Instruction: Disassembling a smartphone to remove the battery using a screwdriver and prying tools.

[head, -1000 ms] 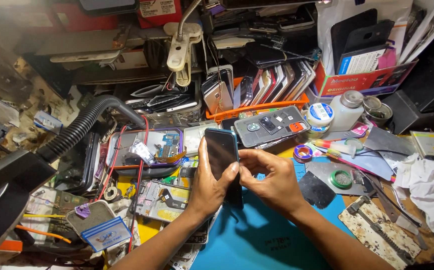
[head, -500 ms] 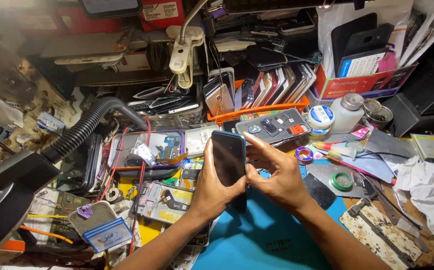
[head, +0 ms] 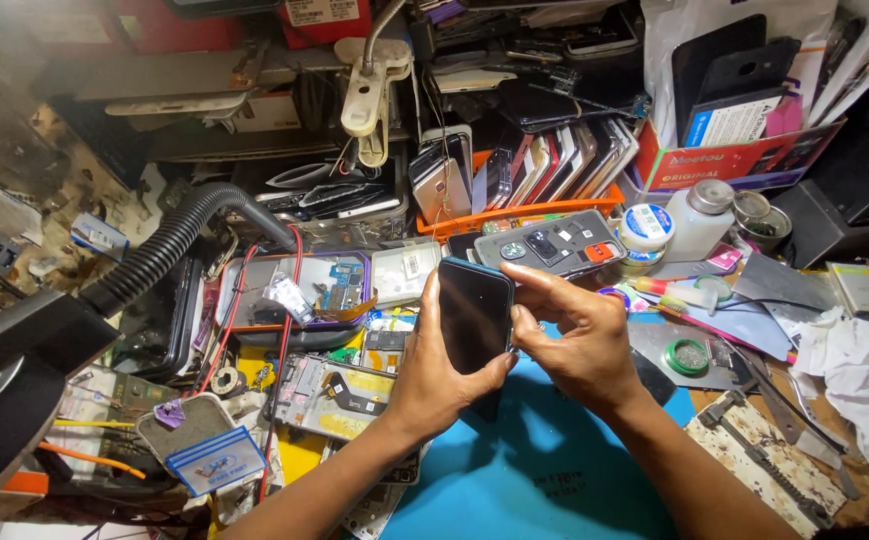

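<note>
I hold a dark smartphone upright over a blue work mat, its black screen facing me. My left hand wraps around its lower left side, thumb across the bottom edge. My right hand grips its right edge, with fingertips on the upper right corner. Behind the phone lies an opened phone in a purple case with its circuit board showing.
A black flexible hose curves in from the left. An orange tray holds several upright phones at the back. White bottles, a tape ring, crumpled white cloth and metal tools crowd the right side.
Both hands have lifted the phone slightly and shifted it right. My right fingers have slid up to the phone's upper right edge.
</note>
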